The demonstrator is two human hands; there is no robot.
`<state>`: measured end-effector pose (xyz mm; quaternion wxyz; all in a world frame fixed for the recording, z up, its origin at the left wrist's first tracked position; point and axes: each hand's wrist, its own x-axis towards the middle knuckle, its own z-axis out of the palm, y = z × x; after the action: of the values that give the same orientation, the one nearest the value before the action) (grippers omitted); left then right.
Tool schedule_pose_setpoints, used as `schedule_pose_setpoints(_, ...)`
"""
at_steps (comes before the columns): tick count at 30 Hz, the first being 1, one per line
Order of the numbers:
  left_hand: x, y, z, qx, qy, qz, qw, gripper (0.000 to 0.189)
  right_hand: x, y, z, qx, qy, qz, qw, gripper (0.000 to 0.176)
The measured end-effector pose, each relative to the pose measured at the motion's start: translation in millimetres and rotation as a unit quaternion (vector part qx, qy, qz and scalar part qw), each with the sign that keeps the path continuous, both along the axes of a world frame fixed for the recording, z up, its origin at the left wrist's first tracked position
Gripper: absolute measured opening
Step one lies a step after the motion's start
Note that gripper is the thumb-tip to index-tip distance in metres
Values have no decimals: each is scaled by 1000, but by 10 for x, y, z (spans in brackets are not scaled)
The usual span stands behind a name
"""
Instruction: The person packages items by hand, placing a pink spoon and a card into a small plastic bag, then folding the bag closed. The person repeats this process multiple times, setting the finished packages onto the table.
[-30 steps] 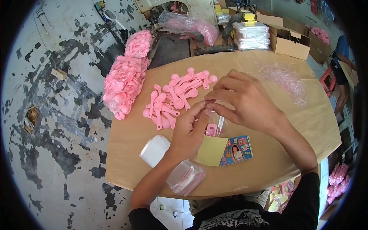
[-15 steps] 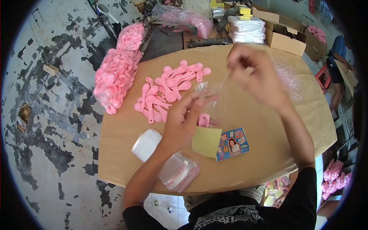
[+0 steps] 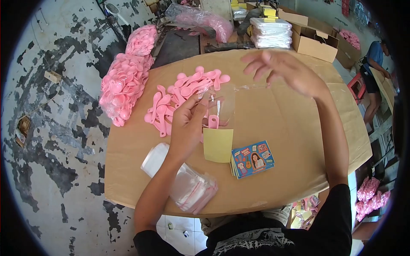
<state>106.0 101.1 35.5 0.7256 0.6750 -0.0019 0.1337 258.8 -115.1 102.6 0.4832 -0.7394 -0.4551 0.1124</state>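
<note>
My left hand (image 3: 188, 121) is closed on the upper part of a clear plastic bag (image 3: 226, 100), holding it above the table. Through the film I see part of a pink spoon (image 3: 213, 121) and, below it, a plain yellow card (image 3: 218, 146). My right hand (image 3: 284, 70) is raised to the right of the bag, apart from it, fingers spread and holding nothing. Beyond my left hand lies a loose pile of pink spoons (image 3: 171, 100). A stack of printed blue cards (image 3: 253, 160) sits to the right of the yellow card. Clear bags (image 3: 192, 190) lie beneath my left forearm.
Filled bags of pink spoons (image 3: 126, 85) stand along the table's left edge. At the back are stacked clear packs (image 3: 271, 34) and an open cardboard box (image 3: 316, 45). Brown paper (image 3: 294, 128) covers the table. Another person (image 3: 376, 64) is at far right.
My right hand has moved away from the bag's mouth, its fingers opening out. My left hand and the bag have shifted slightly left, and the yellow card hangs straighter, uncovering the printed stack.
</note>
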Motion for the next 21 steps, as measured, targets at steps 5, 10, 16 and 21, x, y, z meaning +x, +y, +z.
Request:
schedule_pose_setpoints(5, 2, -18, -37, 20, -2, -5, 1000, 37, -393, 103, 27, -84, -146, -1, 986, 30)
schedule_pose_setpoints(10, -39, -59, 41, 20, 22, -19, 999, 33, -251, 45, 52, -88, -117, 51, 988, 13)
schedule_pose_setpoints(16, 4, -24, -1, 35, 6, 40, 999, 34, 374, -755, 288, -119, 40, 103, 987, 16)
schedule_pose_setpoints(21, 30, 53, 13, 29, -18, 51, 998, 33, 1370, -1192, -494, -133, -317, -213, 914, 33)
